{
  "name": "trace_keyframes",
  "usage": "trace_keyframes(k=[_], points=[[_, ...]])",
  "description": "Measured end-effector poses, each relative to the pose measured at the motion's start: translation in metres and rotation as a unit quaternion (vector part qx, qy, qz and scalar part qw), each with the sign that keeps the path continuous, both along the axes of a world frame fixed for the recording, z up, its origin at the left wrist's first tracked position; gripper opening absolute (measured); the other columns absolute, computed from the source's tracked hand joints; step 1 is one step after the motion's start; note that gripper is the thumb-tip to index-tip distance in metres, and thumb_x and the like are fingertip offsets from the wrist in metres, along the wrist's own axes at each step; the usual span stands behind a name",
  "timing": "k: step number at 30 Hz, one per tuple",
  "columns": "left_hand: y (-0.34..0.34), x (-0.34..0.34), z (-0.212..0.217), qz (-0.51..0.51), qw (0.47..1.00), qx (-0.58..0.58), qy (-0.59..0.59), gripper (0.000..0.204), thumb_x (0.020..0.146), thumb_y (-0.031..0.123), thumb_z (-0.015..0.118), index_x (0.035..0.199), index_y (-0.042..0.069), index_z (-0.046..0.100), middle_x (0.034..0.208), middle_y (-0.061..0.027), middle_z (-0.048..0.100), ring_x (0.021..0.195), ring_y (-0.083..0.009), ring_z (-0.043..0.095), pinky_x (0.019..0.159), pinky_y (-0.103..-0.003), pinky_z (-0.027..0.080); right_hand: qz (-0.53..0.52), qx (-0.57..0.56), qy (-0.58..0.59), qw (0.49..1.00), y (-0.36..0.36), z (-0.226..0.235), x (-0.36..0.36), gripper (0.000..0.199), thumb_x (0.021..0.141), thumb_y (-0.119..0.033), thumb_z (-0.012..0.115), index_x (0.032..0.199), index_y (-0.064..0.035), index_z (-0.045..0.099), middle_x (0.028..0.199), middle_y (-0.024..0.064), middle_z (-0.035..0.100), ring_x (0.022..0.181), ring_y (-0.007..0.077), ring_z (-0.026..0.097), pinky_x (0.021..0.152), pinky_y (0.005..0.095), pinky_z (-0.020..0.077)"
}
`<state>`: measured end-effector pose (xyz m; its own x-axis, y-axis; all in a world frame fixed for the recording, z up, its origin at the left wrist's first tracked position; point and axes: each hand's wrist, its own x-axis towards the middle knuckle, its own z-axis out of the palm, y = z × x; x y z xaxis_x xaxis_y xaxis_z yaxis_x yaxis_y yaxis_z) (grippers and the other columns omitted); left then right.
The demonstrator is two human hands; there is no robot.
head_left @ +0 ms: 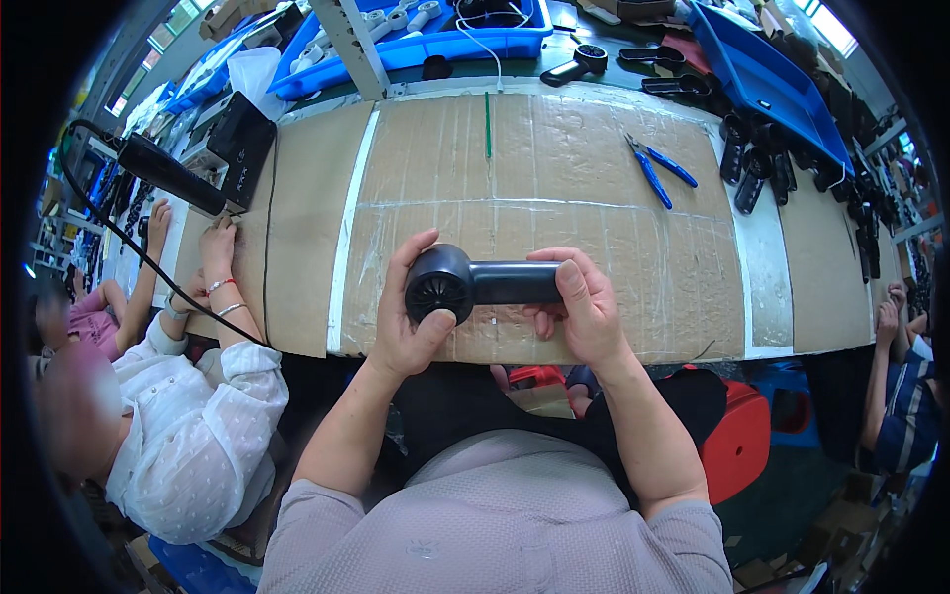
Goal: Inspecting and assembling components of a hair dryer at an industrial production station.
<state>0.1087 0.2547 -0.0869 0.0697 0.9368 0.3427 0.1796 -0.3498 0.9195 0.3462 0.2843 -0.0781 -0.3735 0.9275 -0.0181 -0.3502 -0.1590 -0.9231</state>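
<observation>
I hold a black hair dryer (473, 284) sideways just above the near edge of the cardboard-covered bench (554, 178). My left hand (408, 322) cups its round head, whose grille faces me, with the thumb under the grille. My right hand (582, 307) wraps the straight handle, thumb on top. Both hands are closed on the dryer.
Blue-handled pliers (656, 170) and a thin green stick (488, 124) lie further back on the cardboard. Blue trays (762, 79) with parts and black dryer bodies (579, 61) line the far edge. A person in white (188, 426) works at my left, another person's arms (896, 376) at my right.
</observation>
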Motion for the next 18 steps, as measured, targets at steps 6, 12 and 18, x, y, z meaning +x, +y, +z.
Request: trace_keyframes(k=[6,12,18], points=[[0.0031,0.0067,0.0053,-0.024,0.998,0.054,-0.025,0.091,0.078,0.034,0.076,0.152,0.005,0.032,0.139,-0.0199,0.050,0.113,-0.0281,0.058,0.101,-0.039,0.045,0.013,-0.011,0.021,1.000,0.0021,-0.0034,0.0008,0.044,0.110,-0.042,0.046,0.125,-0.0019,0.057,0.076,0.0089,0.065,0.052,0.0077,0.055,0.047,0.0175,0.0433],[0.0042,0.0103,0.0027,-0.035,0.996,0.075,-0.042,0.089,0.075,0.025,0.080,0.149,0.006,0.034,0.139,-0.0193,0.050,0.113,-0.0268,0.058,0.102,-0.038,0.046,0.016,-0.023,0.041,0.999,0.0022,-0.0021,0.0025,0.045,0.109,-0.043,0.047,0.127,-0.0027,0.056,0.076,0.0082,0.064,0.054,0.0073,0.056,0.047,0.0171,0.0430],[0.0039,0.0069,-0.0025,-0.033,0.998,0.047,-0.027,0.084,0.075,0.018,0.082,0.145,0.007,0.037,0.135,-0.0175,0.052,0.113,-0.0263,0.059,0.101,-0.037,0.047,0.018,-0.005,0.041,0.999,0.0010,-0.0055,0.0044,0.045,0.106,-0.036,0.050,0.135,-0.0013,0.050,0.085,0.0109,0.065,0.060,0.0090,0.058,0.053,0.0187,0.0465]])
